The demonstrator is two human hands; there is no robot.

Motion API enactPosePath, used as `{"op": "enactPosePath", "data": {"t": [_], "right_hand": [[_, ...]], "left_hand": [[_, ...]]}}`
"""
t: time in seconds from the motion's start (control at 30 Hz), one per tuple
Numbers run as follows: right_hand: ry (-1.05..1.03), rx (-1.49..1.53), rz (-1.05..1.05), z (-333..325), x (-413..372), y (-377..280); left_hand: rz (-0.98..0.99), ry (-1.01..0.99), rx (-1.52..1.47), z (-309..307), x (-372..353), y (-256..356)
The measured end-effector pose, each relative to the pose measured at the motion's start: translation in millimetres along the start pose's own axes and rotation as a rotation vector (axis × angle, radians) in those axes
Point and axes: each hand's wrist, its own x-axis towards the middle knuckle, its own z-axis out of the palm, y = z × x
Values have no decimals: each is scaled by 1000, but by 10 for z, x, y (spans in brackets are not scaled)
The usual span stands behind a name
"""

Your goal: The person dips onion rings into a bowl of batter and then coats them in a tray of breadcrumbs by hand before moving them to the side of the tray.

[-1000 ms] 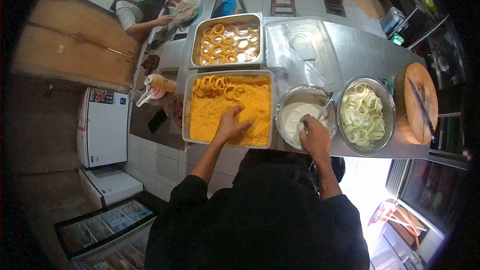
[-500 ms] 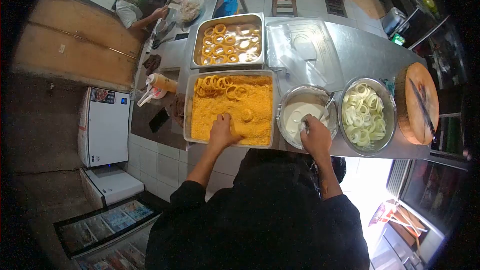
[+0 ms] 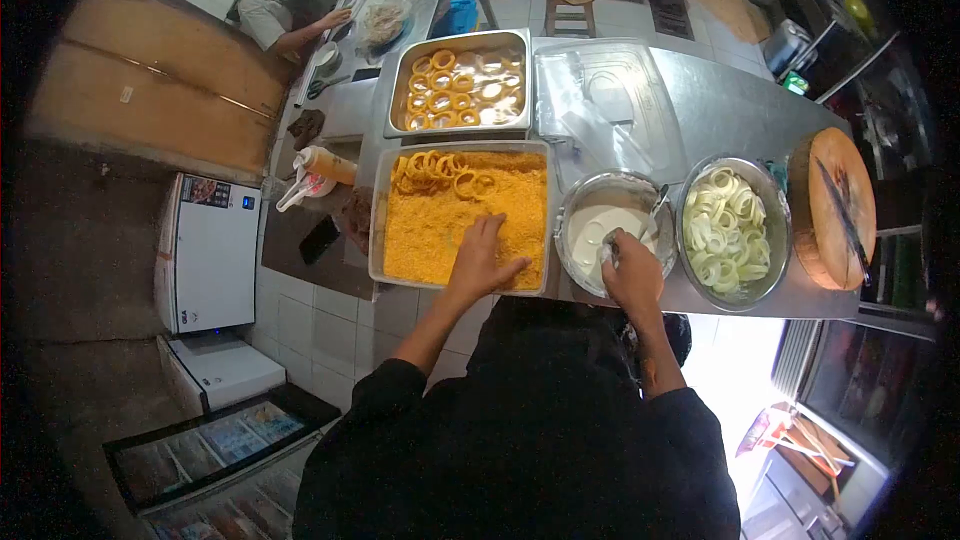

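Observation:
My left hand lies on the orange crumbs in a clear plastic tub, its fingers spread. Several coated rings rest at the tub's far left, with two more beside them. Over the bowl of white batter, my right hand has its fingers pinched together at the near side; what they hold is too small to name. A utensil leans on that bowl's right rim. Right of it is a metal bowl of pale sliced rings.
Behind the tub, a metal tray holds coated rings. A clear lid lies beside it. A knife rests on a round wooden block at right. Bottles and a phone are at left. A co-worker is at the far left.
My left hand has moved right and away from me over the crumbs, and its fingers have spread. The ring near the tub's middle is no longer visible. My right hand has barely moved.

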Motion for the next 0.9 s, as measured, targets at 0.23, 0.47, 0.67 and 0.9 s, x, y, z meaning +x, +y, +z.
{"op": "enactPosePath", "data": {"t": [0.23, 0.47, 0.67, 0.9], "right_hand": [[2, 12, -19, 14, -1, 7], [-3, -6, -23, 6, 8, -9], [-11, -1, 0, 5, 10, -4], [16, -3, -22, 25, 16, 10]], "left_hand": [[61, -49, 20, -22, -109, 46], [-62, 153, -25, 82, -138, -62], [-205, 106, -138, 42, -66, -80], [-279, 111, 30, -137, 32, -264]]}}
